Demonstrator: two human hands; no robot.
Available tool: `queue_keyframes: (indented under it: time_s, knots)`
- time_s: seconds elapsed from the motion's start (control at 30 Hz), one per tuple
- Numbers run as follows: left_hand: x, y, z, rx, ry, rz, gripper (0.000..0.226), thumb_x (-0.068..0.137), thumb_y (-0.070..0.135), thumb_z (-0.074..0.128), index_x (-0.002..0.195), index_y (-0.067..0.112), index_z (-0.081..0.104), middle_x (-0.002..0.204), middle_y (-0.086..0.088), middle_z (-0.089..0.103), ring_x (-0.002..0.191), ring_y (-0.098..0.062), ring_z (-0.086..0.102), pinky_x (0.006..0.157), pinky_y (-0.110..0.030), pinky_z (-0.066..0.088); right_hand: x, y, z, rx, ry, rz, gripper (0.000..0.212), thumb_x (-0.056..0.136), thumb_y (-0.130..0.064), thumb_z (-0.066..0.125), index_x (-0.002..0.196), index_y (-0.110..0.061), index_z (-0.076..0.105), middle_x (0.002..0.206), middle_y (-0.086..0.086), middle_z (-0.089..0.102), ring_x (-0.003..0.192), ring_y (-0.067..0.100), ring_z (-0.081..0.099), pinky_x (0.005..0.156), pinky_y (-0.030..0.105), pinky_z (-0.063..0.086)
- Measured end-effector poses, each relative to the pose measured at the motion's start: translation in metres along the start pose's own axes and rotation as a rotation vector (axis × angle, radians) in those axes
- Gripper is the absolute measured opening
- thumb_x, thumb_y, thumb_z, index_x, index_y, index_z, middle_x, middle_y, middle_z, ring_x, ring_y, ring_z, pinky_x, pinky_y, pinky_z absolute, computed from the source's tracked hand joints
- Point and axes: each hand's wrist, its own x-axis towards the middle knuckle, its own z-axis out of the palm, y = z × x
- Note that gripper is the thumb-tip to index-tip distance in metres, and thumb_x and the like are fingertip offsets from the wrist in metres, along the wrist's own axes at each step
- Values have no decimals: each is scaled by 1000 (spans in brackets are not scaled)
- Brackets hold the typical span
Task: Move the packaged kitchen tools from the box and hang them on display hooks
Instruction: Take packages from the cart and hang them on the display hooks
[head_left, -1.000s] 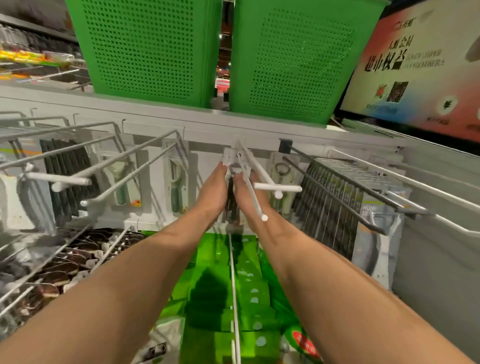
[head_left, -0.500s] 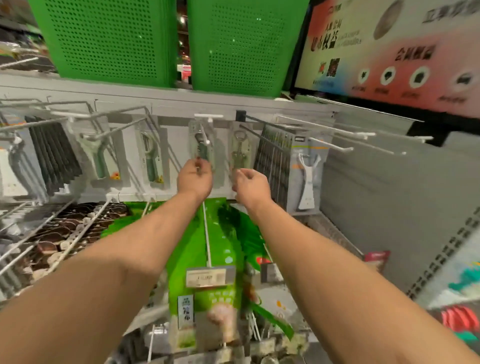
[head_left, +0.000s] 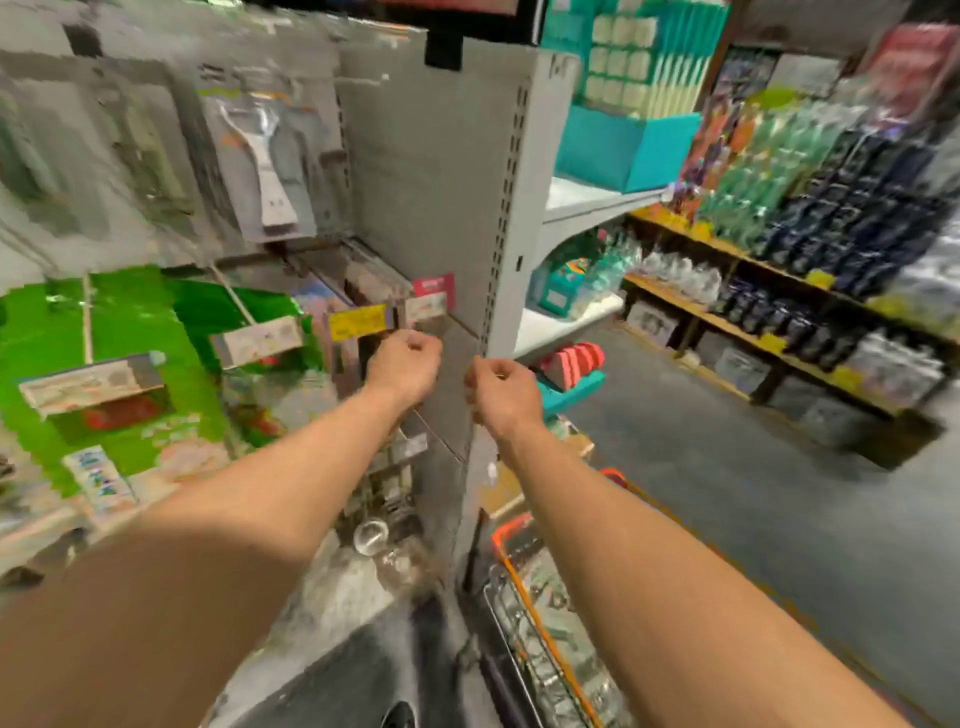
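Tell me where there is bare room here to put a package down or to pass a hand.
Bare: the grey end panel, between the hanging white tool pack and the perforated upright; the front of the white shelf; the aisle floor before the wooden shelves. Crowded: the green packs and price tags on the left, and the orange-rimmed basket below.

There are two hands: the left hand and the right hand. One packed white kitchen tool hangs up. There is one yellow price tag, one teal box and one orange-rimmed wire basket. The bottles are too blurry to count.
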Motion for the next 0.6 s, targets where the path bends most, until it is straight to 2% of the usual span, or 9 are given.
queue_keyframes:
  time_s: [0.03, 0.1, 0.17, 0.27, 0.37, 0.43, 0.5, 0.57, 0.6]
  knots:
    - [-7, -4, 24, 24, -54, -11, 39, 72, 57, 56, 79, 20, 68, 101, -13, 78, 96, -38, 74, 89, -51, 60, 7, 27, -18, -7, 25, 39, 47, 59, -66, 51, 73, -26, 73, 83, 0, 78, 87, 31, 74, 89, 56, 60]
    - [-35, -1, 69, 53, -186, -32, 26, 83, 46, 60, 77, 20, 64, 101, -12, 77, 90, -33, 73, 87, -45, 59, 10, 75, -51, -34, 66, 124, 43, 59, -65, 49, 72, -31, 73, 82, 4, 77, 89, 36, 73, 87, 57, 60]
    - [-53, -8, 114, 77, -307, -46, 28, 95, 29, 60, 71, 17, 62, 93, -17, 72, 77, -29, 65, 71, -36, 53, 7, 120, -80, -53, 119, 225, 45, 62, -66, 48, 72, -28, 71, 87, 7, 78, 92, 38, 73, 87, 55, 60]
    - [-53, -42, 179, 149, -435, -100, 29, 89, 35, 56, 70, 15, 64, 78, -12, 65, 71, -28, 60, 60, -30, 45, 18, 213, -118, -69, 198, 384, 45, 67, -62, 48, 70, -24, 72, 80, 10, 76, 83, 39, 72, 80, 56, 60]
    - [-44, -87, 236, 259, -565, -158, 29, 80, 44, 56, 76, 17, 66, 78, -8, 69, 73, -30, 65, 66, -39, 52, 12, 281, -147, -23, 303, 591, 54, 67, -60, 42, 78, -17, 73, 82, 13, 76, 86, 41, 73, 82, 58, 61]
    - [-36, -120, 271, 274, -647, -232, 31, 76, 48, 55, 83, 20, 68, 77, -7, 68, 68, -29, 60, 65, -38, 46, -1, 292, -159, 13, 320, 711, 34, 83, -47, 54, 72, -19, 68, 87, 13, 77, 90, 37, 74, 85, 53, 61]
    - [-30, -152, 298, 330, -715, -275, 25, 86, 40, 55, 89, 16, 62, 81, -11, 61, 69, -25, 55, 62, -35, 43, -4, 314, -168, 31, 323, 793, 22, 97, -31, 57, 78, -23, 64, 96, 12, 76, 95, 34, 73, 89, 51, 60]
    - [-22, -188, 320, 429, -768, -301, 23, 100, 34, 54, 92, 16, 65, 88, -13, 66, 76, -29, 65, 59, -27, 48, -2, 355, -168, 22, 333, 890, 19, 100, -31, 56, 86, -23, 65, 95, 9, 77, 94, 32, 74, 89, 54, 61]
    - [-19, -207, 330, 473, -793, -324, 26, 103, 36, 52, 103, 15, 68, 99, -15, 71, 88, -33, 70, 64, -29, 53, -1, 378, -165, 16, 314, 939, 19, 100, -33, 55, 89, -22, 66, 94, 7, 77, 93, 31, 74, 88, 54, 61]
